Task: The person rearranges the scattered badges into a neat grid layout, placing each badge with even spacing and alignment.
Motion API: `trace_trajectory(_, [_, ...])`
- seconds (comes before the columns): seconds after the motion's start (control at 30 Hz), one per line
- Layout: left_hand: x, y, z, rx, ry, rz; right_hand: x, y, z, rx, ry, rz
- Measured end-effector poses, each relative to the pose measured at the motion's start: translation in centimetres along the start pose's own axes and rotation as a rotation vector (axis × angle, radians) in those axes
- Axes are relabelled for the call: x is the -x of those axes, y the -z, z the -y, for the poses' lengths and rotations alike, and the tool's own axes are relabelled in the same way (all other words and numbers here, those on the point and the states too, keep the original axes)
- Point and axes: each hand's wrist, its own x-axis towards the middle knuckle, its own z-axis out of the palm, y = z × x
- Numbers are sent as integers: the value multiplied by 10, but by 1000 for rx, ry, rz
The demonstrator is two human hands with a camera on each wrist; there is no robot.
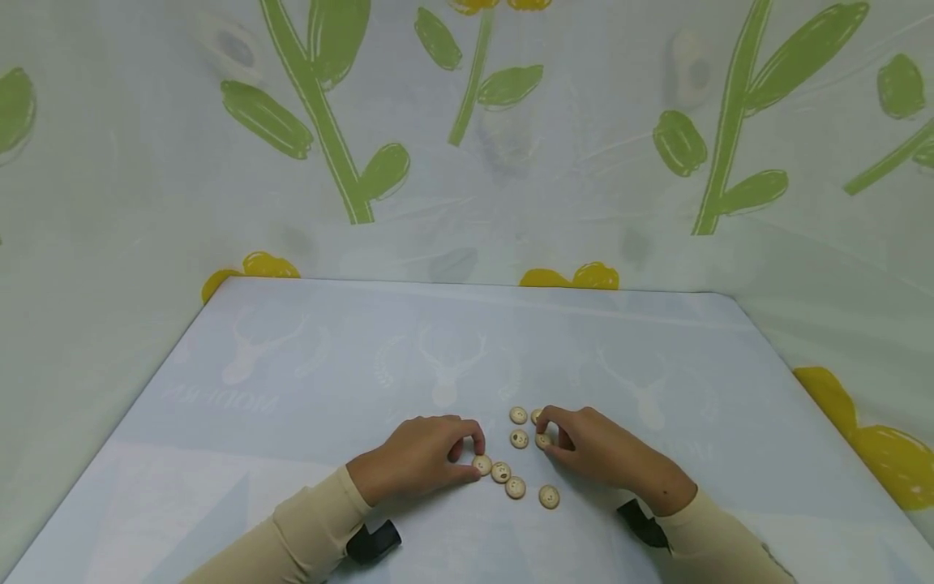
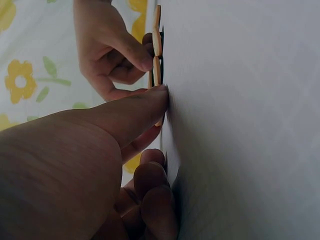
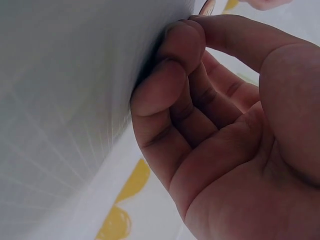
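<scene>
Several round, pale wooden buttons lie flat on the table in the head view. My left hand pinches a button at the left end of a short slanting line, thumb and index finger at its edges. Touching that one is a second button, then a third button. With thumb and index finger, my right hand pinches another button; a button just behind is partly covered by its fingers. Left of these sit two buttons, a far one and a nearer one.
A single button lies apart, nearer the front. The pale table has faint deer-head prints and extends around both hands. Behind it hangs a white curtain with green leaves and yellow flowers. Black straps circle the wrists.
</scene>
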Motion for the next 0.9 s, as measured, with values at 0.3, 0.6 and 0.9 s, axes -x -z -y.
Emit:
trace_trajectory(0.3, [-1, -2, 2, -6, 2, -3, 0, -1, -1, 2, 10, 0])
trace_trajectory(0.6, [-2, -1, 0, -6, 1, -5, 2, 1, -4, 4, 39, -2])
trace_trajectory(0.9, [-2, -4, 2, -3, 3, -7, 5, 3, -10, -45, 73, 29])
